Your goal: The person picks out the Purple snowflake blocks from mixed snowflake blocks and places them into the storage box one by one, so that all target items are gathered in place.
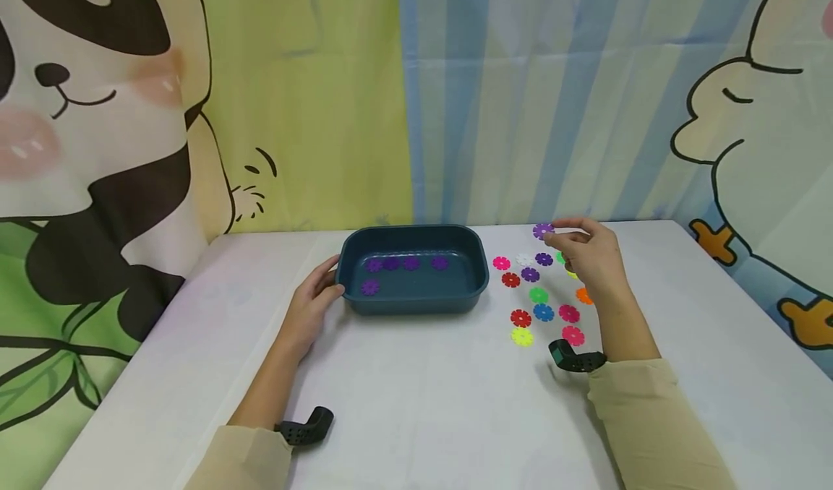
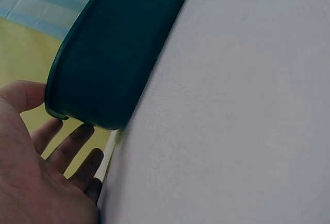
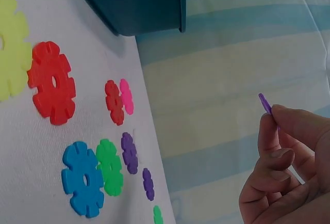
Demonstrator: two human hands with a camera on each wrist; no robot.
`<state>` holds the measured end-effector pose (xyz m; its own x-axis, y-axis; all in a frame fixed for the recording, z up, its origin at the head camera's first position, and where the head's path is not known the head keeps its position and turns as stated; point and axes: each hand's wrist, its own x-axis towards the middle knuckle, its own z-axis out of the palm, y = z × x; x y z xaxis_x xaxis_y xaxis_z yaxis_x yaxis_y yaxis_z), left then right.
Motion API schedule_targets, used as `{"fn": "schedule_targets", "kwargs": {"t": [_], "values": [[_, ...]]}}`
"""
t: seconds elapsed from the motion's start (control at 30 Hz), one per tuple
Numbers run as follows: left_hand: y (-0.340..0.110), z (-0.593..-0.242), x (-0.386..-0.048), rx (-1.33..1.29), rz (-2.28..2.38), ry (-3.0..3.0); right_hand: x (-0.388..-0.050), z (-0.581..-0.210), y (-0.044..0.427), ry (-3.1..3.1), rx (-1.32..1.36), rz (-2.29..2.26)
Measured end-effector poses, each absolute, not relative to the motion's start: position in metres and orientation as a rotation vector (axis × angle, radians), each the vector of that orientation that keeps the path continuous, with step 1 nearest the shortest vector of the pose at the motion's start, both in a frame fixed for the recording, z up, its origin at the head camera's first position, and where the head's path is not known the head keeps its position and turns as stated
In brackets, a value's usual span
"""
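Observation:
A dark teal plastic basin point(image 1: 412, 306) stands on the white table, with several purple snowflake building discs point(image 1: 411, 263) lying inside it. My left hand point(image 1: 310, 309) holds the basin's left end, thumb at the rim and fingertips against the outer wall, as the left wrist view point(image 2: 46, 167) also shows. To the right of the basin, my right hand point(image 1: 588, 255) pinches one purple snowflake disc point(image 1: 542, 231) between thumb and index finger, raised above the table. In the right wrist view that purple disc point(image 3: 264, 103) appears edge-on at the fingertips.
Loose snowflake discs lie right of the basin: a blue one point(image 1: 543, 312), a yellow one point(image 1: 522, 337), a red one point(image 1: 520, 318), two purple ones point(image 1: 530, 274), plus pink, green, orange and white ones. A printed curtain point(image 1: 507, 114) hangs behind the white table point(image 1: 416, 403).

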<state>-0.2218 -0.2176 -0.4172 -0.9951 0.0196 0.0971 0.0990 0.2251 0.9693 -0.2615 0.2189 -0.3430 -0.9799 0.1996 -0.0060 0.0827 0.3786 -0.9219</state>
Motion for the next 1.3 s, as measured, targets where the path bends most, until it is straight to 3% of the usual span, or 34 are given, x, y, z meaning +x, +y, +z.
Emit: {"fn": "schedule_targets", "kwargs": {"t": [1.3], "values": [[-0.218, -0.420, -0.223, -0.112, -1.943, -2.374, -0.276, -0.342, 0.135, -2.569, -0.062, 1.758]]}}
